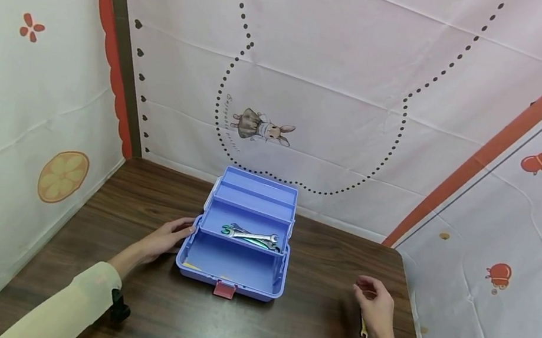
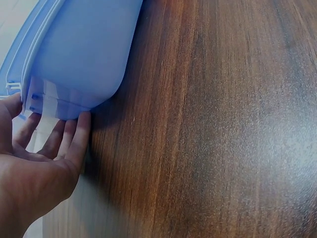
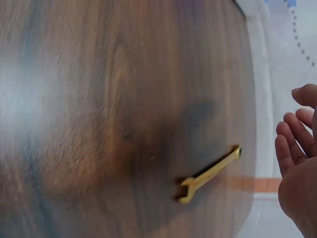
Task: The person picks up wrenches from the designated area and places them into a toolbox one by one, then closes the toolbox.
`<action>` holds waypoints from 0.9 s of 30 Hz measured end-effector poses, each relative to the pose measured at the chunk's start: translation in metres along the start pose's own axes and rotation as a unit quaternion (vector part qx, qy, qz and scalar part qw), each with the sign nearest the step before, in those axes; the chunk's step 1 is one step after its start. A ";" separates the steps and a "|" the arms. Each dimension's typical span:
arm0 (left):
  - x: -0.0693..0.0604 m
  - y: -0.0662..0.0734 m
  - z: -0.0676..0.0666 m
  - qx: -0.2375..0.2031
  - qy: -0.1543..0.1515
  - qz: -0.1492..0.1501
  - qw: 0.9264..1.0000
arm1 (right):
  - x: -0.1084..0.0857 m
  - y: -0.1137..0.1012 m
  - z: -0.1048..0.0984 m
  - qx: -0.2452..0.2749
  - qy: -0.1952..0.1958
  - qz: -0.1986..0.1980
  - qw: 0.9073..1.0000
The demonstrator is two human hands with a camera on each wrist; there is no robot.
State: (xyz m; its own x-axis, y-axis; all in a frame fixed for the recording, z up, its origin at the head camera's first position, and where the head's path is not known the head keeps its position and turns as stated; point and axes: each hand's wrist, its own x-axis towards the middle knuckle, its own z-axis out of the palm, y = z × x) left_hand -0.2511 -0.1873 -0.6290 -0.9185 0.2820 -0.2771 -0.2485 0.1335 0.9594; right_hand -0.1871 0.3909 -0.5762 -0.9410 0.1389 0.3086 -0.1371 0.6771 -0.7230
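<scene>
A blue plastic toolbox (image 1: pixel 250 292) stands with its lid back and a tray raised; several wrenches (image 1: pixel 254 237) lie in that tray. On the box's left end rests my left hand (image 1: pixel 164 240). The left wrist view shows the fingertips of the left hand (image 2: pixel 42 168) against the end wall of the toolbox (image 2: pixel 84 47), with the thumb near its rim. Off to the right, my right hand (image 1: pixel 377 306) hovers over a yellow wrench (image 1: pixel 363 330) on the table, apart from it. In the right wrist view the wrench (image 3: pixel 210 172) lies flat, with the loosely bent hand (image 3: pixel 302 148) beside it.
A dark wood-grain table (image 1: pixel 211 332) carries everything. Printed cloth hangs as a back wall (image 1: pixel 323 112) and on both sides. The toolbox has a red latch (image 1: pixel 224 290) in front, and bits of yellow (image 1: pixel 191 266) show in its lower compartment.
</scene>
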 end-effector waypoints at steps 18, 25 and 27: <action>-0.001 0.000 -0.001 0.008 0.000 0.001 1.000 | -0.016 0.040 -0.004 -0.067 0.014 0.070 0.995; -0.001 -0.001 -0.001 0.005 0.002 0.000 1.000 | -0.017 0.045 -0.003 -0.082 -0.004 0.093 0.992; -0.001 0.000 0.000 0.004 0.004 -0.001 1.000 | -0.017 0.046 -0.002 -0.084 -0.009 0.095 0.992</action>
State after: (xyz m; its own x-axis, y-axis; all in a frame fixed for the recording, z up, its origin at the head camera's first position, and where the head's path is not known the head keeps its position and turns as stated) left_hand -0.2503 -0.1879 -0.6291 -0.9203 0.2739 -0.2795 -0.2485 0.1428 0.9580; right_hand -0.1769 0.4212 -0.6137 -0.9504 0.2637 0.1652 0.0949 0.7512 -0.6533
